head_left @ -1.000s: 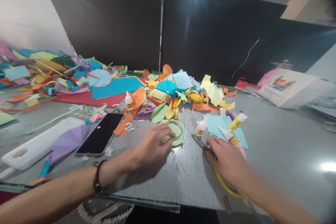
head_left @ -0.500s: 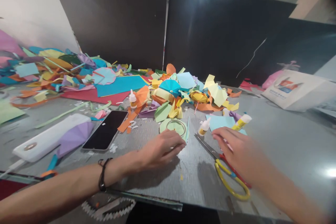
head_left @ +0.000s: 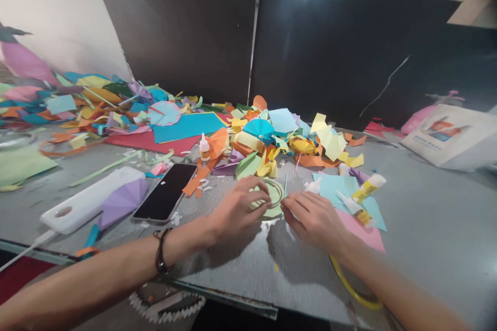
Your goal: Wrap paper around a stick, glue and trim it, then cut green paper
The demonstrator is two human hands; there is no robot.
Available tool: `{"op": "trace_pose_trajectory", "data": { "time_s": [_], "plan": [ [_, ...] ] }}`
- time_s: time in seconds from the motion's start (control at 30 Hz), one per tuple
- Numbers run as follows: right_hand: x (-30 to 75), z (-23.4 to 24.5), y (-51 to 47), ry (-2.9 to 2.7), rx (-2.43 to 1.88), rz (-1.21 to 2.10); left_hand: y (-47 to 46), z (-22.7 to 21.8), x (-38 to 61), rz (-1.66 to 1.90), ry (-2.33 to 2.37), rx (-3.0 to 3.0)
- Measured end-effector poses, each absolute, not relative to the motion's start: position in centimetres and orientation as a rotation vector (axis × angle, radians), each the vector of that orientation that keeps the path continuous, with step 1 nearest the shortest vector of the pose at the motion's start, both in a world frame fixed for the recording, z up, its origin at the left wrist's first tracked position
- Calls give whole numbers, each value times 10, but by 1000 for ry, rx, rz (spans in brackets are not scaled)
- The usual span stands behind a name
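Desk (head_left: 419, 212) of grey, smooth, slightly shiny surface carries everything in front of you. Behind your hands lies a heap of coloured paper (head_left: 330, 139), thin and crumpled, with many torn and cut edges. On the far right side leans a white bag (head_left: 458, 137), with soft sides and a printed picture.

Your left hand (head_left: 236, 209) is at the left edge of the ring; thumb and first finger are bent close together, so this grip is narrow, but I cannot tell if it pinches the ring. Your right hand (head_left: 312, 217) is at the other edge, with fingertips gathered; what they hold, if anything, I cannot tell. Under your right wrist shows a curved yellow loop (head_left: 355, 292), probably a scissors handle. To your left rests a phone (head_left: 165, 194), flat, dark and glossy.

Between your hands lies the green paper (head_left: 274, 213), flat on the desk, with uneven outline, and on it the ring (head_left: 282, 192), thin, round and hard-looking. In my judgement, the work on this piece is at an early stage: I see no folds in it, while the blue fan (head_left: 259, 131) in the heap is already pleated. How much is left, I cannot say. Smallest here is one narrow strip (head_left: 286, 184), pale blue, just beside the green paper.
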State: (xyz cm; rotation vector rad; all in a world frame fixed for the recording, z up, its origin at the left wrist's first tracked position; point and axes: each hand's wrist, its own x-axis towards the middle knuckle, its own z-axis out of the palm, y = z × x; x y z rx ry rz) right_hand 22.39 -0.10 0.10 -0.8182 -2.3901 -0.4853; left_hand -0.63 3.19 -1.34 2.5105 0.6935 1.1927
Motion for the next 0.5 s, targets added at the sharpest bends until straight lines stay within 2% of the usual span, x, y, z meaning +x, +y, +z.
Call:
{"op": "trace_pose_trajectory", "data": {
  "time_s": [0.2,0.5],
  "plan": [
    [228,-8,-4,-2324,-814,-362,64,-7,-17,1510,1177,2355],
    [231,-7,-3,-2281,-855,-166,90,-32,-23,1124,1448,2367]
  ]
}}
